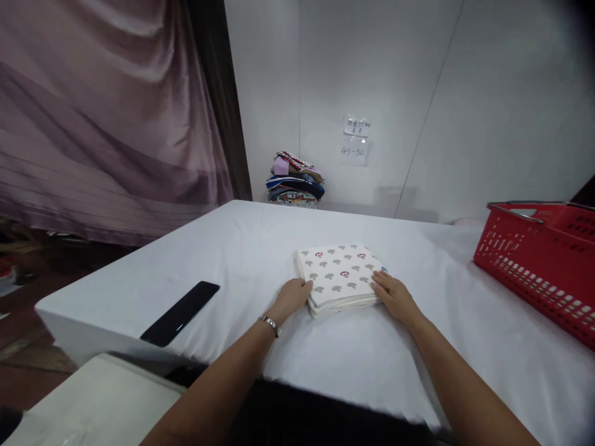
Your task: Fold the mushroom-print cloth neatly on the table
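A folded white cloth point(341, 272) printed with grey and red mushroom shapes lies on the white-covered table point(260, 235), its layers showing along the near edge. My left hand point(294, 296) grips the cloth's left side near the front corner, thumb on top and the other fingers mostly hidden. On the opposite side, my right hand point(394, 297) holds the right edge, with fingertips resting on the top layer. A small blue mark shows by the right fingertips. My left wrist wears a metal bracelet or watch.
A black phone-like slab point(180, 313) lies at the table's left front. The red plastic basket point(539, 260) stands at the right. Behind the table are a pile of folded fabrics point(296, 181) and wall notes point(356, 150). A pinkish curtain point(106, 111) hangs left.
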### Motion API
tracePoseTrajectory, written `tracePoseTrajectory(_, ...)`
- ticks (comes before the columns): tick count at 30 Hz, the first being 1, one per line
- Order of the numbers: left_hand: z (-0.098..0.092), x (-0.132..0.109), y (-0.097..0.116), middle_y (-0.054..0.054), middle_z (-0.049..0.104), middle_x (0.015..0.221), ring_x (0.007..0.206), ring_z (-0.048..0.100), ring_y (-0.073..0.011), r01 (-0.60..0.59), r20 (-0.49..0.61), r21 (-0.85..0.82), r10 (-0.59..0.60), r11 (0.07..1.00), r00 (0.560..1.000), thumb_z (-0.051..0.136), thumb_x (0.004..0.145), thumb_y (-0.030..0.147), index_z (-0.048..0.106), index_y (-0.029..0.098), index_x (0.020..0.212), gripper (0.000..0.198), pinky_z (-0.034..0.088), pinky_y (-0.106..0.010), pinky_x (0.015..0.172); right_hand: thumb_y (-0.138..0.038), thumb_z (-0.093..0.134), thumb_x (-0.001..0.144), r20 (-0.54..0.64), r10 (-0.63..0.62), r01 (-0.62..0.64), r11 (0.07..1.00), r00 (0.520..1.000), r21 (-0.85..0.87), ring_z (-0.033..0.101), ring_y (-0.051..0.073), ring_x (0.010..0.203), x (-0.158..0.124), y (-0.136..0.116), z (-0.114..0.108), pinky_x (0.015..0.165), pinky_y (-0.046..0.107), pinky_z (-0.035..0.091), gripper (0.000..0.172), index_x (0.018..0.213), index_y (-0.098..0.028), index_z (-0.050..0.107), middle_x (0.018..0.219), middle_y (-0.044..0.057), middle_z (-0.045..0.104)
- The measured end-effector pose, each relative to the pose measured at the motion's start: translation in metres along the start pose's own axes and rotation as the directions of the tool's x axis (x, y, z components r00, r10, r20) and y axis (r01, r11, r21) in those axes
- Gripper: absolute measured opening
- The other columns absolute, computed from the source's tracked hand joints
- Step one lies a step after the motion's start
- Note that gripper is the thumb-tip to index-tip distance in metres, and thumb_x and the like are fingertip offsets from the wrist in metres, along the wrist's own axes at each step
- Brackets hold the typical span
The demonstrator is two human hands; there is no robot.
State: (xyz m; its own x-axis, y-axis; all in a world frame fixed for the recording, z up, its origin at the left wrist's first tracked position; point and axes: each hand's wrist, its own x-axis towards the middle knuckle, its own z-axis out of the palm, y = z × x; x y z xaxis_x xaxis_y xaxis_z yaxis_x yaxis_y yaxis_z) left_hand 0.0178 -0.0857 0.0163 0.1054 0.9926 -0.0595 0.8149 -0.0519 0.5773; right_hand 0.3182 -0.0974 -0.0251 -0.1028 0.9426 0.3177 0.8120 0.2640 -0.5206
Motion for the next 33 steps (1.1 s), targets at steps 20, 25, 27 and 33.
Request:
tracePoseTrajectory(20,0.019,0.051,-0.004,-0.011,0.027,0.146,0.136,0.015,-0.0250,-0.326,-0.050,0.304,0.356,0.895,0.933,0.034,0.090,0.041,0.036,0.015,0.133,0.051,0.018,-0.046,0.107,-0.044,0.037,0.089,0.049,0.061,-0.058,0.996,0.997,-0.068,0.033,0.023,0.130,-0.004,-0.010,-0.002,0.107,0.046,0.021,0.043,0.120,-0.023,0.056,0.135,0.006,0.047)
tracePoseTrajectory(25,0.023,0.053,-0.009,-0.009,0.024,0.148,0.137,0.012,-0.0243,-0.307,-0.053,0.316,0.340,0.898,0.939,0.031,0.090,0.043,0.034,0.016,0.135,0.053,0.016,-0.048,0.108,-0.042,0.032,0.090,0.163,0.082,-0.052,0.983,0.983,-0.177,0.042,0.023,0.123,0.018,-0.034,-0.016,0.105,0.053,0.015,0.035,0.106,-0.028,0.060,0.120,0.003,0.059)
tracePoseTrajectory(27,0.024,0.053,-0.009,-0.009,0.024,0.148,0.137,0.011,-0.0241,-0.303,-0.059,0.328,0.339,0.895,0.939,0.031,0.089,0.043,0.033,0.016,0.136,0.053,0.015,-0.048,0.108,-0.041,0.034,0.089,0.166,0.058,-0.023,0.978,0.984,-0.205,0.037,0.024,0.127,0.039,-0.046,-0.015,0.106,0.050,0.016,0.035,0.112,-0.027,0.058,0.128,0.005,0.054)
tracePoseTrajectory(33,0.025,0.054,-0.008,-0.007,0.024,0.148,0.138,0.011,-0.0227,-0.277,-0.059,0.361,0.318,0.890,0.946,0.029,0.090,0.044,0.033,0.019,0.136,0.054,0.015,-0.048,0.108,-0.050,0.035,0.087,0.268,-0.003,0.077,0.960,0.963,-0.268,0.010,0.025,0.138,0.102,-0.059,0.017,0.108,0.043,0.014,0.060,0.138,-0.017,0.033,0.149,0.011,0.019)
